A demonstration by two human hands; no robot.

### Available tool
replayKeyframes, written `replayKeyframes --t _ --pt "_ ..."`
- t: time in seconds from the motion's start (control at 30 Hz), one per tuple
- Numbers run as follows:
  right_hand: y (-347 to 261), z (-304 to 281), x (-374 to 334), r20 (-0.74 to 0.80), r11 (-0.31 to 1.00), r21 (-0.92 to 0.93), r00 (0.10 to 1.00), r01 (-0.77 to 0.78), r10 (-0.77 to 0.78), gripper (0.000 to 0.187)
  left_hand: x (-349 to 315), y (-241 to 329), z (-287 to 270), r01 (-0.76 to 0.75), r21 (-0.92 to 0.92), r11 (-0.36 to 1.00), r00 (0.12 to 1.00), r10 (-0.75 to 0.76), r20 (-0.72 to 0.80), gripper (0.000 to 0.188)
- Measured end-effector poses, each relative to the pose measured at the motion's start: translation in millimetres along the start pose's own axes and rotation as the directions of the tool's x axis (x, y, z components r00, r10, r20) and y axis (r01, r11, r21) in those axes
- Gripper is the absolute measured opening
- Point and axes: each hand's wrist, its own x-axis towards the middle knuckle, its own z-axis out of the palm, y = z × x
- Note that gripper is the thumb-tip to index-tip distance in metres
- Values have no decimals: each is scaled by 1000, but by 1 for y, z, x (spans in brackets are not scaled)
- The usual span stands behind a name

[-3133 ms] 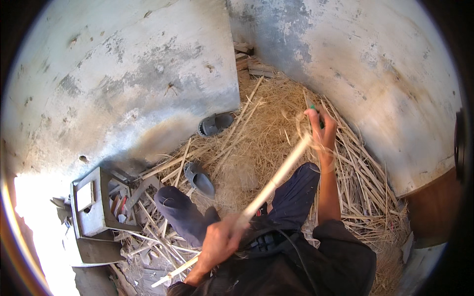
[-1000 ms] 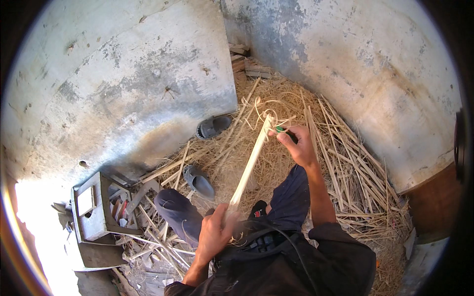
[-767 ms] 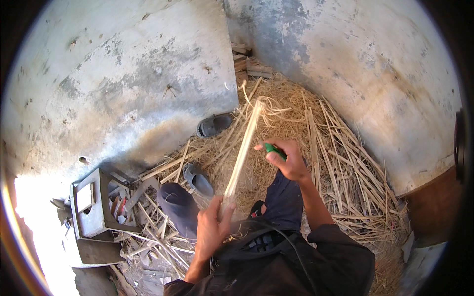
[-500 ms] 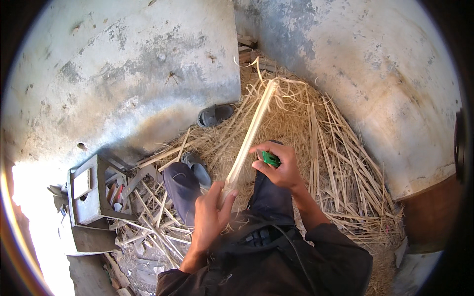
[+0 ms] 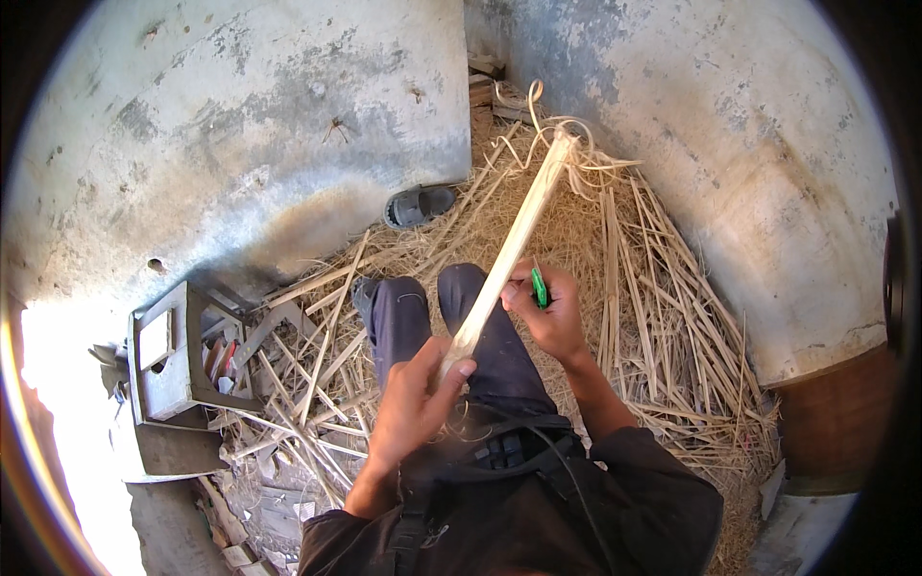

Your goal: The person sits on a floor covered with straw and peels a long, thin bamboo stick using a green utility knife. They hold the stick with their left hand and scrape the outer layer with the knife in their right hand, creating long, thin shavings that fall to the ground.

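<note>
My left hand (image 5: 415, 389) is closed round the lower end of a pale strip of split wood or cane (image 5: 509, 250). The strip slants up and away to the right, with thin curled shavings (image 5: 586, 158) bunched at its far end. Beside the strip's middle, my right hand (image 5: 549, 309) is closed on a green-handled knife (image 5: 540, 287); most of its blade is hidden. The fingers of that hand are close against the strip's right edge. Both my legs (image 5: 466, 307) lie beneath the strip.
Fine shavings (image 5: 576, 230) cover the floor, with several loose strips (image 5: 672, 317) piled on the right. A small wooden box frame (image 5: 187, 360) holding odds and ends stands at the left. A grey sandal (image 5: 419, 206) lies against the left wall (image 5: 288, 125); another wall (image 5: 711, 144) rises at the right.
The far end of the strip has swung up and to the right. My right hand has moved slightly right and lower. My knees have come closer together.
</note>
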Motion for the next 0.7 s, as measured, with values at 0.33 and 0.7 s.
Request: replayKeyframes --t 0.33,0.7 --pt "-10 2 -11 174 908 -303 954 289 -246 34 3 5 1 -37 77 996 985 49 -164 20" --pt "-8 0 -6 273 640 -611 883 466 -382 37 5 7 -5 -11 127 992 989 30 -146 24"
